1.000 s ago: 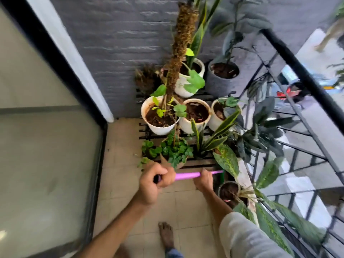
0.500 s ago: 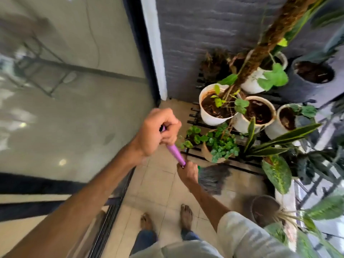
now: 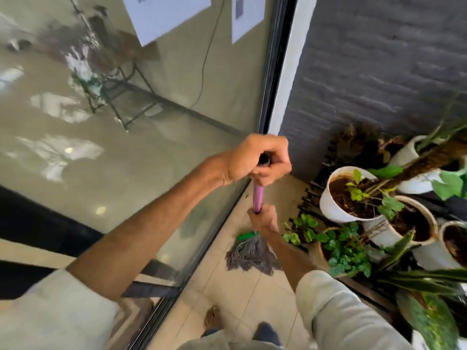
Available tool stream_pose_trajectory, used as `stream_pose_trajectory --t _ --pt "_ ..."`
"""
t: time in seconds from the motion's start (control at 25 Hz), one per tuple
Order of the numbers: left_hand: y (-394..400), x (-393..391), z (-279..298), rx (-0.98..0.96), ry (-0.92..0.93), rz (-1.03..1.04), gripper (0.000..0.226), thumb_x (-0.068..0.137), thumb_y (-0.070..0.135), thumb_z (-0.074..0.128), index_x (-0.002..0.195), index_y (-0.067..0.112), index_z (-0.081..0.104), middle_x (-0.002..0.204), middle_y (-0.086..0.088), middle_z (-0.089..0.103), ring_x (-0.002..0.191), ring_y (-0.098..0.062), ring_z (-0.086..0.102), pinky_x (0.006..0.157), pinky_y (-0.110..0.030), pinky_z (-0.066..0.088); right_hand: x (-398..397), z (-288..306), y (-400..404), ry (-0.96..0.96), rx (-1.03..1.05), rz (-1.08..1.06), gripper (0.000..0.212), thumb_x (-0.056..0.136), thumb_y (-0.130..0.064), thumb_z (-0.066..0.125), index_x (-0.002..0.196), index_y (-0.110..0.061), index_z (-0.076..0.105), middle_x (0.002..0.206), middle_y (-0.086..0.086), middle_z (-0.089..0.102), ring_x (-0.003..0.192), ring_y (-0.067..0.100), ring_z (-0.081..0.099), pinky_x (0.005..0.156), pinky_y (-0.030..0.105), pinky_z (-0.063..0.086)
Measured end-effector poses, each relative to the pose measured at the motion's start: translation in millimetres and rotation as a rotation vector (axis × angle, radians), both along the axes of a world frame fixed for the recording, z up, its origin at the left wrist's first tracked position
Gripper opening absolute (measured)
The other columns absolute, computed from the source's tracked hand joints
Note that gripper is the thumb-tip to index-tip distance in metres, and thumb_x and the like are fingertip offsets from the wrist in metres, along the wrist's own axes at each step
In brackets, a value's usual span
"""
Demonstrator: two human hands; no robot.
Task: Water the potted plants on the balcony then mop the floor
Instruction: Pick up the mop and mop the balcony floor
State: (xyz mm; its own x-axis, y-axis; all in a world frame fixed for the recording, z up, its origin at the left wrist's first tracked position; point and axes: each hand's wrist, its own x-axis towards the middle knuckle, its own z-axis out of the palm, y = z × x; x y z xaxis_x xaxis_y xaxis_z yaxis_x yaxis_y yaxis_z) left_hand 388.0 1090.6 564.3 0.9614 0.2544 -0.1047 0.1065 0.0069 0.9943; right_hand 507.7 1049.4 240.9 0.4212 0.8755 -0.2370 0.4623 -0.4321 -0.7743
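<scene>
Both hands hold a mop with a pink handle (image 3: 258,195). My left hand (image 3: 257,160) grips the black top end of the handle. Lower down, my right hand (image 3: 264,219) is closed around the shaft just above the green collar. The grey string mop head (image 3: 249,255) rests on the beige floor tiles (image 3: 235,294) close to the glass door track. White pots with plants (image 3: 341,198) stand on a black slatted rack to the right of the mop.
A large glass sliding door (image 3: 126,147) runs along the left, with a black track at floor level. A grey brick wall (image 3: 366,59) closes the far end. Leafy plants (image 3: 346,248) crowd the right side. My bare foot (image 3: 213,317) is on the tiles below the mop.
The mop went from lying level across my hands to standing nearly upright. Its head moved left, from in front of the rack to beside the door track. The view swung left.
</scene>
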Motion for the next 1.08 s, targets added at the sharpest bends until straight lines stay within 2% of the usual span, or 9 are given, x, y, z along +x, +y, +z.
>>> stream_pose_trajectory --t 0.12,0.2,0.28,0.36,0.48,0.64,0.76,0.92,1.08 --pt "51 6 8 -0.069 -0.003 0.024 0.044 0.081 0.02 0.033 0.037 0.02 0.03 0.039 0.0 0.019 0.043 -0.02 0.015 0.052 -0.04 0.014 19 34 36 -0.084 0.06 -0.028 0.02 0.075 -0.027 0.058 0.058 -0.018 0.055 0.059 0.015 0.059 0.054 0.026 0.055 0.053 0.034 0.036" --pt "79 23 6 -0.045 -0.033 -0.016 0.046 0.083 0.019 0.033 0.037 0.021 0.032 0.039 -0.001 0.019 0.044 -0.024 0.012 0.054 -0.045 0.011 40 37 61 -0.12 0.052 -0.062 0.025 0.077 -0.029 0.06 0.068 -0.007 0.067 0.061 0.014 0.056 0.057 0.028 0.055 0.058 0.032 0.033" --pt "103 52 1 0.001 -0.051 -0.082 0.048 0.086 0.018 0.033 0.038 0.02 0.033 0.039 -0.001 0.021 0.045 -0.027 0.012 0.053 -0.046 0.011 66 31 91 -0.146 0.018 -0.122 0.025 0.077 -0.029 0.062 0.068 -0.005 0.066 0.06 0.011 0.055 0.059 0.03 0.058 0.058 0.034 0.036" --pt "130 90 1 0.034 -0.041 -0.142 0.048 0.088 0.016 0.031 0.04 0.02 0.034 0.039 -0.001 0.024 0.044 -0.027 0.013 0.048 -0.039 0.018 99 20 126 -0.111 -0.009 -0.213 0.024 0.077 -0.027 0.066 0.065 -0.008 0.059 0.061 0.015 0.06 0.062 0.033 0.062 0.058 0.04 0.046" --pt "180 147 11 0.061 -0.031 -0.139 0.046 0.087 0.015 0.03 0.041 0.021 0.035 0.038 0.001 0.024 0.04 -0.019 0.018 0.045 -0.025 0.025 149 24 185 -0.056 0.004 -0.29 0.025 0.082 -0.021 0.071 0.077 0.004 0.07 0.074 0.022 0.07 0.073 0.039 0.07 0.068 0.05 0.057" --pt "257 219 20 0.023 -0.003 -0.105 0.047 0.086 0.017 0.031 0.039 0.02 0.033 0.038 0.001 0.024 0.039 -0.016 0.019 0.044 -0.024 0.025 210 43 260 -0.001 -0.009 -0.334 0.022 0.087 -0.016 0.074 0.09 0.006 0.073 0.078 0.017 0.068 0.077 0.035 0.07 0.073 0.048 0.059" --pt "316 271 28 0.031 0.009 -0.078 0.048 0.084 0.02 0.032 0.036 0.019 0.034 0.036 0.002 0.026 0.038 -0.015 0.019 0.043 -0.026 0.022 264 37 314 -0.046 -0.067 -0.264 0.023 0.079 -0.023 0.076 0.09 -0.003 0.072 0.085 0.013 0.071 0.078 0.033 0.071 0.072 0.049 0.062" --pt "382 321 25 -0.047 0.046 -0.063 0.047 0.082 0.02 0.033 0.036 0.021 0.035 0.035 0.003 0.026 0.038 -0.016 0.015 0.044 -0.029 0.019 314 69 361 -0.155 -0.101 0.0 0.018 0.069 -0.025 0.082 0.07 -0.017 0.065 0.067 0.001 0.071 0.062 0.02 0.072 0.063 0.04 0.063" --pt "433 364 -10 0.029 0.111 -0.065 0.048 0.086 0.023 0.036 0.038 0.016 0.039 0.036 -0.003 0.031 0.038 -0.019 0.027 0.049 -0.033 0.025 351 97 395 -0.005 -0.094 0.096 0.016 0.078 -0.011 0.082 0.087 -0.002 0.074 0.069 0.008 0.076 0.056 0.017 0.072 0.057 0.023 0.06"
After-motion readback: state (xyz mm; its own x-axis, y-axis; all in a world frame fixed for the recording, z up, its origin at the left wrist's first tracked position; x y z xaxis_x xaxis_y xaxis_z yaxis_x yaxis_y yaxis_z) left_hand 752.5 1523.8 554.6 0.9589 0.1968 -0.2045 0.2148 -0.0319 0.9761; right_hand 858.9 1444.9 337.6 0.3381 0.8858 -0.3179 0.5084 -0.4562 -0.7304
